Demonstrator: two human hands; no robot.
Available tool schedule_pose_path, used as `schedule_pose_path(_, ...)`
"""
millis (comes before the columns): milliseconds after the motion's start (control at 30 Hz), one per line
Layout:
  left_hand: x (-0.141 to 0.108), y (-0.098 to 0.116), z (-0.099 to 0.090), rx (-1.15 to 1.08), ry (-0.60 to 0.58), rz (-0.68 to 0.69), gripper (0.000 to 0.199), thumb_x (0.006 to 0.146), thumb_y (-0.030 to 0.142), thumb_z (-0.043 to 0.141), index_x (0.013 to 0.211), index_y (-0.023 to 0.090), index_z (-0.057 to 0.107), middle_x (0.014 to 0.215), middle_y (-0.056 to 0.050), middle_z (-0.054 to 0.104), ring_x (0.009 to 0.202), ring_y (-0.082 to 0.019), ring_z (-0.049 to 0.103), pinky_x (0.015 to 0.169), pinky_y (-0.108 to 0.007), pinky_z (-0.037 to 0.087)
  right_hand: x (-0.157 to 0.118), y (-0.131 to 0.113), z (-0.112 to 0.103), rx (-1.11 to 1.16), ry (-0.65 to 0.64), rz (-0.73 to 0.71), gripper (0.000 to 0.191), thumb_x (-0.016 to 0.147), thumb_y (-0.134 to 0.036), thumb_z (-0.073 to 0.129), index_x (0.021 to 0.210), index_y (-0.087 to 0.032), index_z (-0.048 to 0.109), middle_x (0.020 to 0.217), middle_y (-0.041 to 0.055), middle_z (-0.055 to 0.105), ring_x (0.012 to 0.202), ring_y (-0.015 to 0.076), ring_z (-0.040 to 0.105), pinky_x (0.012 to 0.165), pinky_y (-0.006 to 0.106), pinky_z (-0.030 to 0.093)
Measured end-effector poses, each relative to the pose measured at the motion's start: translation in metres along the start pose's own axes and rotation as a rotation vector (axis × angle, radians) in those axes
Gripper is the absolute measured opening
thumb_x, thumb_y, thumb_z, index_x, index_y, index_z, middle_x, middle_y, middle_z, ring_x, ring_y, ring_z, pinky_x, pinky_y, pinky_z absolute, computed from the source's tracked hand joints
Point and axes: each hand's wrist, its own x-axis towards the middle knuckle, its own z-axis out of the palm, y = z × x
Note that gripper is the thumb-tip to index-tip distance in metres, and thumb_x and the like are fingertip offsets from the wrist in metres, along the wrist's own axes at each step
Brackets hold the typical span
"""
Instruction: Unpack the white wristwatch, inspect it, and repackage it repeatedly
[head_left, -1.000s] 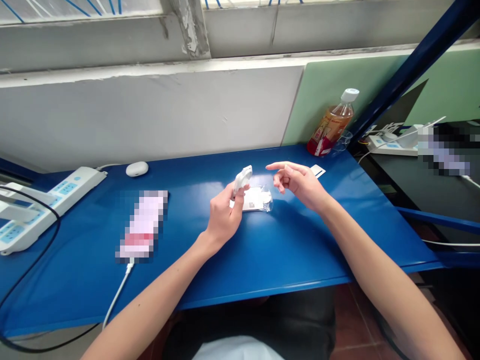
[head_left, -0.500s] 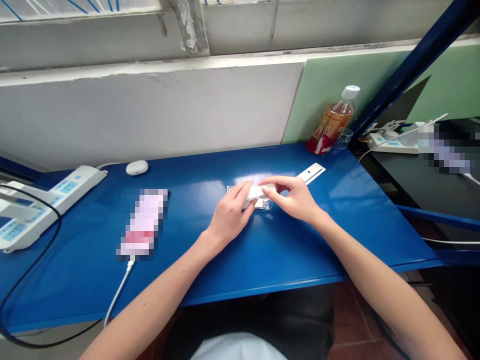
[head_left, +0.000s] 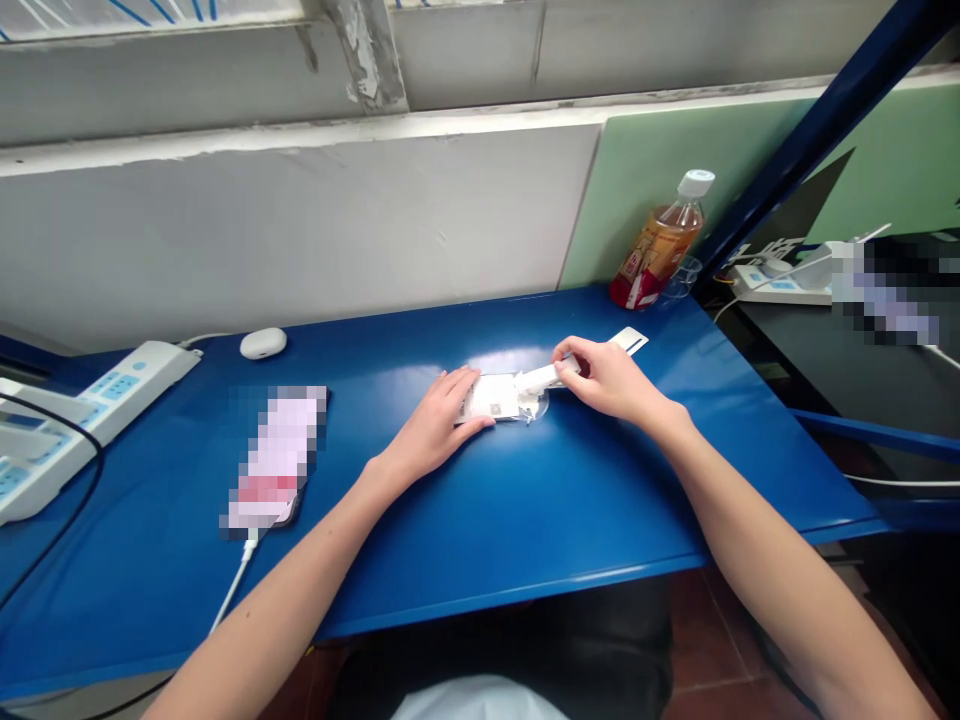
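Note:
A clear plastic packet with a white label (head_left: 496,396) lies flat on the blue table near its middle. My left hand (head_left: 442,412) rests on the packet's left end, with thumb and fingers spread apart. Pinched in my right hand (head_left: 600,375) is a slim white object (head_left: 538,379), whose left end lies over the packet's right end. Behind my right hand, a flat white strip with a dark line (head_left: 631,341) shows in part on the table.
A phone (head_left: 281,450) on a white cable and a white earphone case (head_left: 263,343) lie left. A white power strip (head_left: 142,375) is at the far left. A drink bottle (head_left: 657,250) stands at the back right.
My hands have moved apart: the left slid left onto the packet's end, the right moved right with the white object. More of the packet's label now shows.

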Motion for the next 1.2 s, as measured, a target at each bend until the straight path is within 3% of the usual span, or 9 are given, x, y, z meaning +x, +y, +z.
schedule_pose_path(167,-0.001,0.000,0.001,-0.021,0.045,0.010,0.059,0.100,0.049,0.050,0.148,0.016,0.040,0.151,-0.017,0.048,0.146,-0.029,0.038,0.120,-0.053,0.026,0.000,0.002,-0.005,0.016,-0.044,0.034,0.008,0.085,-0.024,0.053,0.083,-0.021,0.060,0.061,-0.0022,0.056,0.055,0.0146,0.048,0.056,0.028,0.031)
schedule_pose_path(400,-0.002,-0.001,0.005,-0.008,0.086,0.089,0.056,0.099,0.047,0.053,0.145,0.018,0.044,0.147,-0.016,0.053,0.142,-0.030,0.044,0.119,-0.054,0.027,-0.004,-0.008,0.010,0.174,-0.126,-0.008,0.016,0.093,-0.035,0.052,0.094,-0.021,0.059,0.059,-0.0044,0.056,0.054,0.0141,0.050,0.054,0.026,0.032)
schedule_pose_path(567,-0.003,-0.002,0.006,0.017,0.103,0.108,0.055,0.095,0.047,0.061,0.140,0.019,0.049,0.140,-0.014,0.060,0.133,-0.030,0.052,0.118,-0.054,0.030,-0.007,-0.012,0.011,-0.134,-0.087,-0.020,0.019,0.094,-0.037,0.054,0.101,-0.021,0.062,0.059,-0.0028,0.063,0.054,0.0164,0.056,0.055,0.028,0.031)
schedule_pose_path(700,-0.003,-0.001,0.006,0.025,0.100,0.110,0.055,0.094,0.046,0.063,0.139,0.019,0.050,0.139,-0.013,0.060,0.132,-0.030,0.053,0.116,-0.053,0.033,-0.006,-0.005,-0.002,-0.203,-0.048,-0.096,0.025,0.092,-0.042,0.061,0.102,-0.021,0.069,0.080,0.0032,0.073,0.067,0.0189,0.064,0.062,0.029,0.039)
schedule_pose_path(833,-0.002,0.000,0.006,0.032,0.100,0.117,0.055,0.094,0.046,0.063,0.140,0.018,0.049,0.140,-0.014,0.059,0.132,-0.030,0.053,0.117,-0.053,0.032,-0.006,0.000,-0.009,-0.089,-0.150,-0.246,0.021,0.092,-0.034,0.063,0.103,-0.021,0.074,0.100,0.0075,0.073,0.080,0.0197,0.068,0.075,0.031,0.048)
schedule_pose_path(1000,-0.003,-0.001,0.006,0.043,0.094,0.119,0.056,0.094,0.046,0.063,0.140,0.017,0.049,0.140,-0.015,0.059,0.133,-0.030,0.052,0.116,-0.053,0.032,-0.006,-0.002,0.004,-0.080,-0.147,-0.264,0.018,0.092,-0.029,0.064,0.102,-0.020,0.076,0.101,0.0078,0.073,0.084,0.0210,0.069,0.078,0.032,0.049)
schedule_pose_path(1200,-0.003,-0.002,0.007,0.052,0.103,0.122,0.055,0.093,0.046,0.064,0.139,0.018,0.050,0.139,-0.015,0.060,0.132,-0.030,0.053,0.116,-0.053,0.033,-0.007,-0.010,0.020,-0.082,-0.089,-0.251,0.014,0.091,-0.027,0.064,0.099,-0.019,0.073,0.098,0.0069,0.072,0.075,0.0178,0.067,0.070,0.029,0.048)
